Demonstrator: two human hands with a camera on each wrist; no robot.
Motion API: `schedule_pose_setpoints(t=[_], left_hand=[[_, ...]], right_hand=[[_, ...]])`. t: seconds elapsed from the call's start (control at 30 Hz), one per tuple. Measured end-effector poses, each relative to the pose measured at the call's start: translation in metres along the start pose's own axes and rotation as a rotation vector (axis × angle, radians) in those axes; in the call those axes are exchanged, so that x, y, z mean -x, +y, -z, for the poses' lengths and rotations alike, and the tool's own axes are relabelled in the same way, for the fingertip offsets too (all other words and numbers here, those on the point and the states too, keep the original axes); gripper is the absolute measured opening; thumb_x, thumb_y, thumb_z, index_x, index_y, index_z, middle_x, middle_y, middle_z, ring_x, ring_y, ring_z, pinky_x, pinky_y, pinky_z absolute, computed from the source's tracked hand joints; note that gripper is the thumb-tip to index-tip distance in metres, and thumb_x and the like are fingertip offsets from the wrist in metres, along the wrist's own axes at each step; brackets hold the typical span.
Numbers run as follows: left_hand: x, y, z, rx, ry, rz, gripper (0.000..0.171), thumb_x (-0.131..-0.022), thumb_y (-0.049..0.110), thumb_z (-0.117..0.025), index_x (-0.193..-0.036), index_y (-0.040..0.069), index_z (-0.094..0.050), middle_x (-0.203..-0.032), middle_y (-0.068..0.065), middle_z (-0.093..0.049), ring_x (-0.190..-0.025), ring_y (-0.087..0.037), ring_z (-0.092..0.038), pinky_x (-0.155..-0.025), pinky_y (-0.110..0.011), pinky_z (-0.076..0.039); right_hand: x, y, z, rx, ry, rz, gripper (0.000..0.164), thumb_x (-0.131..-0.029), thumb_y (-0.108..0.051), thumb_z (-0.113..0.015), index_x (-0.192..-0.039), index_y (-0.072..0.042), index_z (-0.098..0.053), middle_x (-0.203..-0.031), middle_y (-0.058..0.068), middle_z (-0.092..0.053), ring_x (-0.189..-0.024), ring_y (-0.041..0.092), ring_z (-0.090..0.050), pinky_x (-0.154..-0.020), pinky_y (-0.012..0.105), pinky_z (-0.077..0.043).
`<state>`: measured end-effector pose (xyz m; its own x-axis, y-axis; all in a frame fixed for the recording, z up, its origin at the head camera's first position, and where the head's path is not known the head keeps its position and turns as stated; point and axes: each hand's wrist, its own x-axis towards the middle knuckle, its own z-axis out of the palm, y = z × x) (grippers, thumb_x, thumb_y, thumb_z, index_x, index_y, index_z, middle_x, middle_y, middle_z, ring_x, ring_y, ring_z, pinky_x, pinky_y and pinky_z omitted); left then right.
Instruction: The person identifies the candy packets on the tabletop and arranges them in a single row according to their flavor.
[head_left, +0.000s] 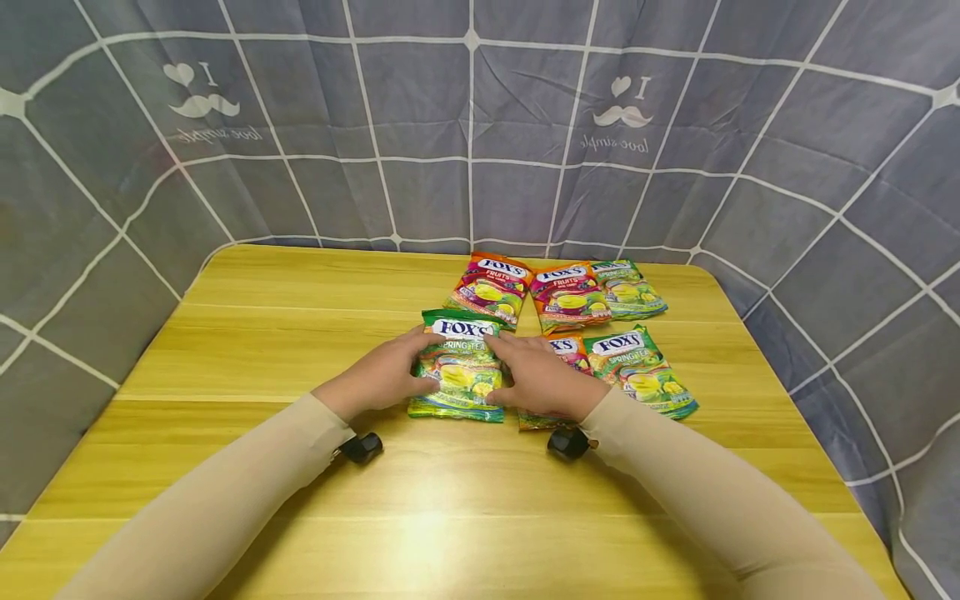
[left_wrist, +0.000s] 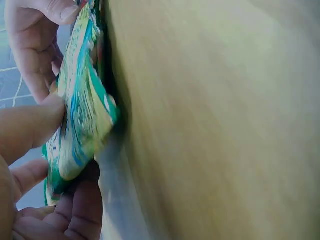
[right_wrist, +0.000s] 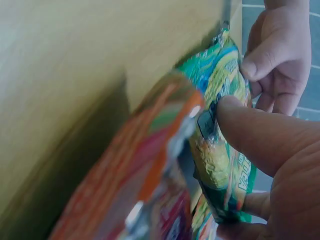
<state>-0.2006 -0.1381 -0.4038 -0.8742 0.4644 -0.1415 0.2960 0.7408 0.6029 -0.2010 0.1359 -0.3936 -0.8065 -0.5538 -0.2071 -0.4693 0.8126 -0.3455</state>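
Observation:
A green Spring Tea candy bag (head_left: 459, 367) is held between both hands over the middle of the table. From its left edge my left hand (head_left: 382, 371) grips it, thumb on the printed front and fingers curling behind, as the left wrist view of the bag (left_wrist: 82, 120) shows. My right hand (head_left: 543, 375) pinches the opposite edge, its thumb (right_wrist: 250, 122) pressed on the front in the right wrist view. Under the right hand lies an orange-topped fruit candy bag (head_left: 572, 353), partly hidden by it.
Another green bag (head_left: 637, 375) lies by the right forearm. Farther back are two orange-and-purple Fruits bags (head_left: 491, 287) and a green bag (head_left: 630, 292). The wooden table (head_left: 300, 300) meets a grey checked curtain (head_left: 420, 108) at the back and sides.

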Motion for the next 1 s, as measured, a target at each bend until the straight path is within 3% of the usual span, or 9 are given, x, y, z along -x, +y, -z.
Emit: schedule_pose_setpoints(t=[0.13, 0.3, 0.53, 0.77, 1.0], left_hand=[[0.003, -0.005, 0.003, 0.042, 0.049, 0.026, 0.073, -0.097, 0.031, -0.077, -0.161, 0.018, -0.044, -0.176, -0.017, -0.018, -0.158, -0.043, -0.029, -0.125, -0.06, -0.033], [0.009, -0.011, 0.009, 0.065, 0.083, 0.048, 0.071, -0.097, 0.027, -0.077, -0.16, 0.017, -0.045, -0.176, -0.016, -0.019, -0.158, -0.043, -0.029, -0.124, -0.06, -0.034], [0.019, -0.02, 0.019, 0.084, 0.096, 0.077, 0.069, -0.098, 0.026, -0.076, -0.159, 0.016, -0.045, -0.175, -0.018, -0.021, -0.158, -0.044, -0.029, -0.124, -0.062, -0.033], [0.032, -0.034, 0.028, 0.059, 0.085, 0.093, 0.069, -0.099, 0.026, -0.074, -0.16, 0.016, -0.043, -0.17, -0.017, -0.035, -0.135, -0.038, -0.057, -0.107, -0.057, -0.049], [0.043, -0.049, 0.041, 0.063, 0.083, 0.121, 0.071, -0.098, 0.029, -0.075, -0.159, 0.014, -0.043, -0.154, -0.021, -0.052, -0.121, -0.035, -0.061, -0.101, -0.053, -0.051]], right_hand=[[-0.001, -0.008, 0.001, -0.055, 0.004, -0.006, 0.1, -0.095, -0.049, -0.077, -0.171, -0.017, -0.019, -0.177, 0.014, -0.016, -0.163, 0.033, -0.02, -0.132, 0.058, -0.016], [-0.006, -0.02, 0.0, -0.148, -0.015, -0.015, 0.1, -0.096, -0.046, -0.076, -0.171, -0.019, -0.016, -0.178, 0.011, -0.008, -0.163, 0.033, -0.021, -0.13, 0.051, -0.026], [-0.017, -0.035, -0.003, -0.158, -0.027, -0.007, 0.099, -0.098, -0.046, -0.074, -0.172, -0.022, -0.013, -0.179, 0.008, -0.005, -0.162, 0.032, -0.023, -0.128, 0.049, -0.031], [-0.032, -0.056, -0.004, -0.112, -0.046, 0.026, 0.098, -0.098, -0.044, -0.074, -0.171, -0.018, -0.015, -0.179, 0.01, -0.008, -0.161, 0.034, -0.026, -0.128, 0.048, -0.031], [-0.048, -0.076, -0.007, -0.07, -0.067, 0.036, 0.096, -0.1, -0.045, -0.072, -0.171, -0.016, -0.015, -0.178, 0.01, -0.01, -0.162, 0.03, -0.024, -0.13, 0.042, -0.029]])
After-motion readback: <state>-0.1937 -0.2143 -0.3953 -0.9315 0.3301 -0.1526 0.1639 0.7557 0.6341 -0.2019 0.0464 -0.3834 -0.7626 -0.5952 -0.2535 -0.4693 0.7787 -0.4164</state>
